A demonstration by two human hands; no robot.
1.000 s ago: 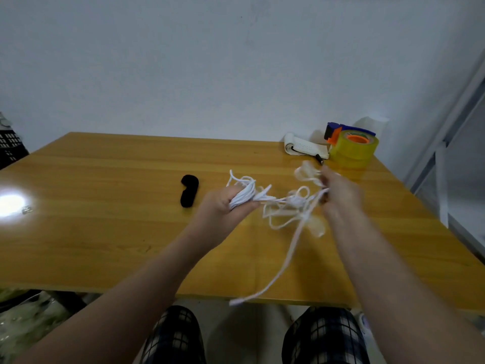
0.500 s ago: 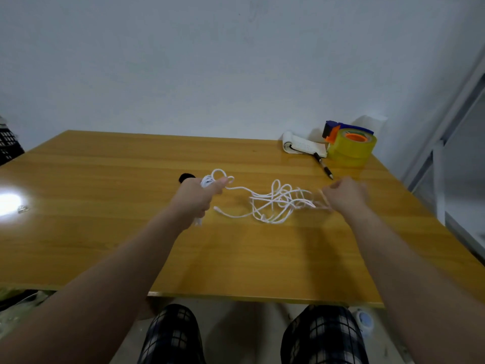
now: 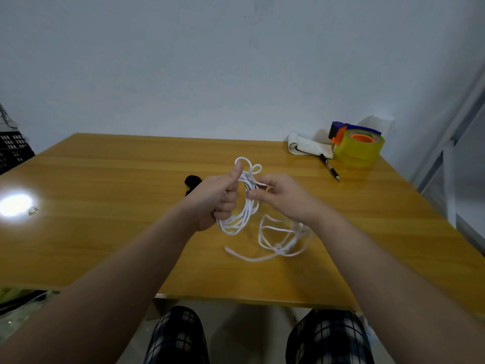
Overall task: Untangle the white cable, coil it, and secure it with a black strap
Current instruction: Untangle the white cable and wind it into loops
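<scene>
**Coiling under way, strap waiting behind the left hand**

The left hand [image 3: 219, 198] is closed in a fist around a bundle of loops of the white cable [image 3: 244, 214], thumb up and pressing the top of the loops, which hang down from the fist to the wooden table [image 3: 105, 232]. Just beside it, the right hand [image 3: 282, 197] pinches one strand between thumb and fingertips [image 3: 253, 194], feeding it toward the bundle. Both forearms reach forward over the table's near edge, wrists close together.

The step in hand looks like coiling: several turns are gathered, but a loose heap of cable lies on the table just right of and nearer than the left hand, partly under the right wrist, its free end trailing toward the near edge. The next move likely calls for drawing that slack up, loop by loop, without snagging.

The black strap [image 3: 193, 181] lies on the table just behind the left hand, partly hidden by it, not yet used.
</scene>
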